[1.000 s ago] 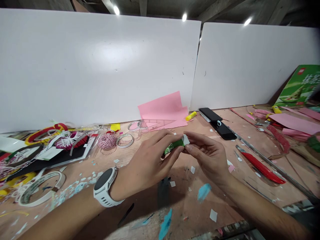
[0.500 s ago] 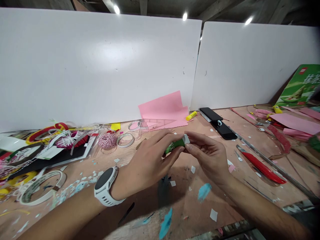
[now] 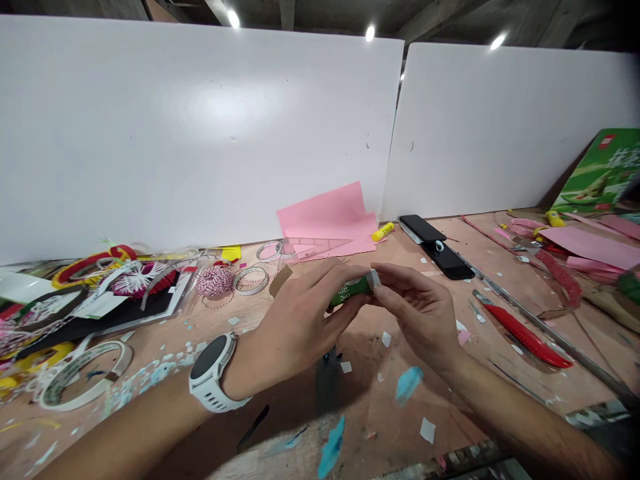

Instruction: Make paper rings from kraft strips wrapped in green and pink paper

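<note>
My left hand (image 3: 300, 313) grips a green printed tube (image 3: 350, 291), probably a glue stick, with its fingers wrapped over the body. My right hand (image 3: 420, 312) pinches the tube's pale grey-white end (image 3: 373, 280) between thumb and fingertips. The hands nearly meet there, above the wooden table (image 3: 365, 407). A white sports watch (image 3: 213, 373) sits on my left wrist. A small brown scrap (image 3: 281, 281) shows just behind my left knuckles.
Pink paper (image 3: 325, 220) and a clear set square (image 3: 315, 247) lie ahead, beside a twine ball (image 3: 215, 281) and tape rolls (image 3: 250, 281). To the right are phones (image 3: 423, 229), a red cutter (image 3: 525, 337) and a metal ruler (image 3: 545, 327). White boards (image 3: 200, 133) stand behind.
The tube's pale end has turned slightly between my fingers, and the tube sits a little lower and flatter. The brown scrap has come into view behind my left knuckles.
</note>
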A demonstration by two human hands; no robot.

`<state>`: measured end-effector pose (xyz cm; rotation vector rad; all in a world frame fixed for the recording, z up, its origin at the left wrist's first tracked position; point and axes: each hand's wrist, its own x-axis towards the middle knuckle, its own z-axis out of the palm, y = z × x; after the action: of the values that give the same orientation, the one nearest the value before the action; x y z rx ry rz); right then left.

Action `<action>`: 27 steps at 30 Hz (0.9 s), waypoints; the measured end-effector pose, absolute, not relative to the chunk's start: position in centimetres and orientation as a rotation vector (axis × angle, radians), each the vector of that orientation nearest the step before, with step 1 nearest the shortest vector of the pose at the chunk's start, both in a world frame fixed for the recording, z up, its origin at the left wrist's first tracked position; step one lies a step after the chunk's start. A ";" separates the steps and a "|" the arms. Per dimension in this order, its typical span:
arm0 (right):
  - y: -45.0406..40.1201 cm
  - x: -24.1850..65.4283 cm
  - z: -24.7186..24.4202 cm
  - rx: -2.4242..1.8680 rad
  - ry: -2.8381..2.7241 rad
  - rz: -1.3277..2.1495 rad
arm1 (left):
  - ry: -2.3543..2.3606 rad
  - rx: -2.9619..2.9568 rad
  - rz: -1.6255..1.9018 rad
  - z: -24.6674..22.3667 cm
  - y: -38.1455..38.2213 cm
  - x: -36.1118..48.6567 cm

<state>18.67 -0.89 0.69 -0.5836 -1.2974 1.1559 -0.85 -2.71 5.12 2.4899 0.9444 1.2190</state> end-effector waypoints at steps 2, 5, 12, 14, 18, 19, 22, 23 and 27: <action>-1.0 18.8 0.7 -0.559 -1.309 1.178 | 0.967 2.465 1.238 5.1 -2.8 -0.8; -1.2 19.0 0.6 -0.525 -1.347 1.193 | 0.975 2.333 1.370 5.4 -3.1 -0.8; -2.0 19.5 0.5 -0.619 -1.741 0.977 | 0.621 1.268 1.499 7.2 -2.7 -1.3; -2.1 19.5 0.2 -0.631 -1.857 0.880 | 0.583 1.097 1.489 7.5 -2.4 -1.5; -2.0 19.3 -0.1 -0.700 -1.973 0.839 | 0.625 0.996 1.420 7.4 -1.9 -1.6; -2.0 19.3 -0.1 -0.711 -1.974 0.864 | 0.647 1.003 1.408 7.4 -1.8 -1.6; -1.9 19.2 0.3 -0.711 -1.949 0.954 | 0.708 1.047 1.380 7.2 -1.5 -1.6; -1.8 19.2 0.4 -0.716 -1.941 0.993 | 0.716 1.055 1.368 7.1 -1.3 -1.6; -1.6 19.0 -0.1 -0.737 -1.930 1.347 | 0.671 1.033 1.317 6.6 -0.6 -1.7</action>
<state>19.03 -1.56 -0.10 -0.7371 -1.9296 1.3475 -1.70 -0.55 6.57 1.0330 0.6705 1.3168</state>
